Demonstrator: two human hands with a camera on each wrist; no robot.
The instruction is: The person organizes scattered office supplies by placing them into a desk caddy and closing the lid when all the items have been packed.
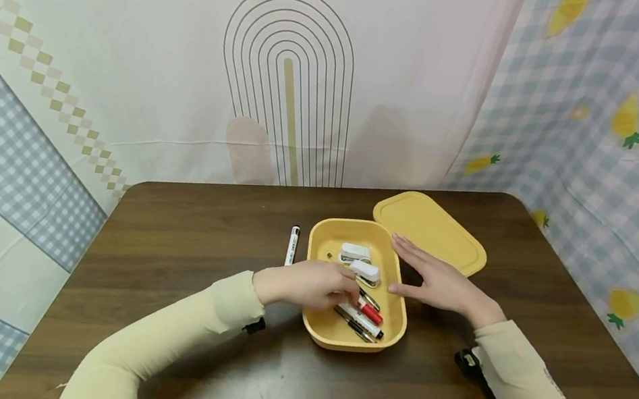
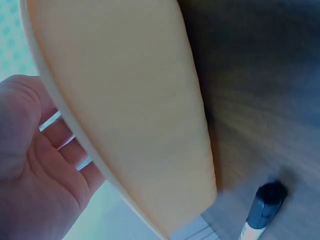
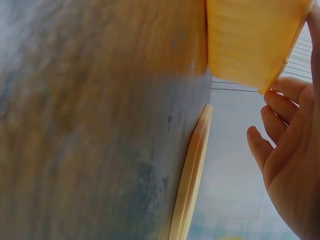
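A yellow box (image 1: 348,347) stands on the table with its top off. My left hand (image 1: 310,283) reaches over its left rim, fingers bent down among the pens; the fingertips are hidden behind the box wall in the left wrist view, so I cannot tell if they pinch anything. Close by lie a red-capped marker (image 1: 371,313), a white marker (image 1: 365,323) with a black cap and slim black pens (image 1: 369,298). Two small white staplers (image 1: 355,252) sit further back in the box. My right hand (image 1: 436,282), fingers extended, is at the right rim.
On the dark wooden table (image 1: 191,243), a white marker (image 1: 292,245) with a black cap lies left of the box. The flat yellow lid (image 1: 432,225) lies behind and to the right. Patterned cloth (image 1: 190,72) hangs behind the table and along its sides.
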